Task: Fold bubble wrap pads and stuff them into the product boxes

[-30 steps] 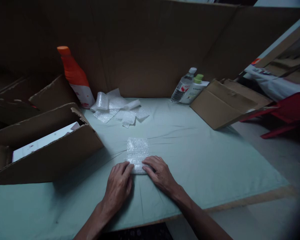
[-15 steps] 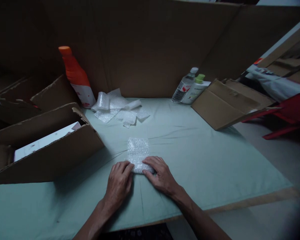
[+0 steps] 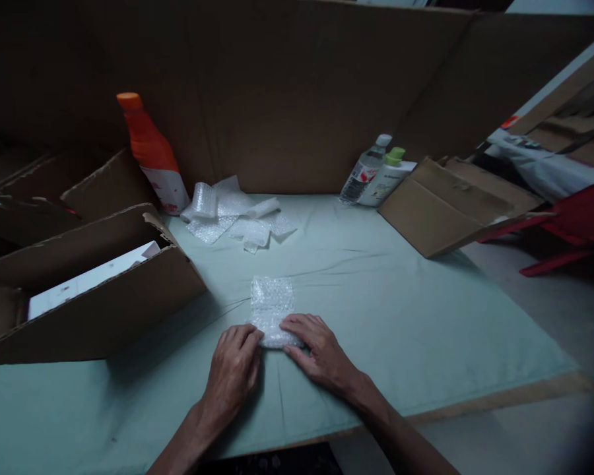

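One bubble-wrap sheet (image 3: 272,300) between left hand (image 3: 233,361) and right hand (image 3: 321,349), against both.

On the tabletop (image 3: 400,297), wrap (image 3: 273,297) between left hand (image 3: 233,359) and right hand (image 3: 319,349); scraps (image 3: 220,210) behind; bottle (image 3: 153,155) left of scraps; box (image 3: 123,303) at left; carton (image 3: 433,218) rear right

head view | from wearer's head | facing forward-down | table (image 3: 400,310) near, cardboard wall (image 3: 297,99) beyond
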A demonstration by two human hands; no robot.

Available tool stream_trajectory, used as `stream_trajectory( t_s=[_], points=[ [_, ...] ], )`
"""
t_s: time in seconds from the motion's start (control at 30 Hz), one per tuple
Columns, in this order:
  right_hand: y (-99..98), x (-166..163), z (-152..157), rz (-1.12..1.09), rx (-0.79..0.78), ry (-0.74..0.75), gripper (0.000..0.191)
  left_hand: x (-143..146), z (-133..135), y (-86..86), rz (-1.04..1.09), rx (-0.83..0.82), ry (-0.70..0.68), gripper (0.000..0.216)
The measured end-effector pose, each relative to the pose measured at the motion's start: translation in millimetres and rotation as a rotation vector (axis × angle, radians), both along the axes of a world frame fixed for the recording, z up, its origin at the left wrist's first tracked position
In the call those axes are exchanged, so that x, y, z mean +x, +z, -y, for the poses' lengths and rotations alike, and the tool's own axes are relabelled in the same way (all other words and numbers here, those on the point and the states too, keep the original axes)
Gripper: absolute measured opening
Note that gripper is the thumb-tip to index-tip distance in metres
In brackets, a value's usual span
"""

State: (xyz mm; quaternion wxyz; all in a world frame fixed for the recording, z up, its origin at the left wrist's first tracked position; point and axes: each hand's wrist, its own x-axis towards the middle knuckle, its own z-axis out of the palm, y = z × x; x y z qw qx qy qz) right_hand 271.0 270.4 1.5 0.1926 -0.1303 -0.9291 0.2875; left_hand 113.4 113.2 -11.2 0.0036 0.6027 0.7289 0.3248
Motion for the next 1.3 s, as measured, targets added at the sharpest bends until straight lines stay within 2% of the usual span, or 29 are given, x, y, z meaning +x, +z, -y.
stream_trajectory(
  t_s=[0.17, 0.5, 0.7, 0.8, 0.9, 1.0, 1.13, 1.3],
  points=[
    [2.3, -3, 0, 0.003, -0.022, -0.011, 0.025, 0, 2, 4.4, 0.035, -0.057, 0.0, 0.023],
    [-1.8, -4, -3, -0.042, -0.029, -0.069, 0.032, -11, -10, 5.8, 0.083, -0.076, 0.014, 0.021],
    [6.5, -9, -4, 0.004, -0.053, -0.061, 0.013, -8, -8, 3.1, 0.103, -0.038, 0.056, 0.021],
    [8.2, -8, -3, 0.032, -0.036, -0.024, 0.007, -3, -1, 1.3, 0.095, 0.019, 0.088, 0.028],
    [7.5, -7, -2, 0.058, -0.027, 0.033, 0.007, -1, 4, 0.5, 0.085, 0.035, 0.082, 0.033],
    [8.0, -8, -2, 0.065, -0.047, 0.037, 0.009, -2, 2, 0.8, 0.103, 0.023, 0.04, 0.029],
    [8.6, -9, -1, 0.019, -0.07, -0.032, 0.017, -7, -6, 1.4, 0.107, -0.023, 0.015, 0.025],
    [8.3, -7, -1, -0.126, 0.057, -0.14, 0.023, -12, -15, 1.8, 0.043, -0.044, 0.044, 0.021]
  ],
)
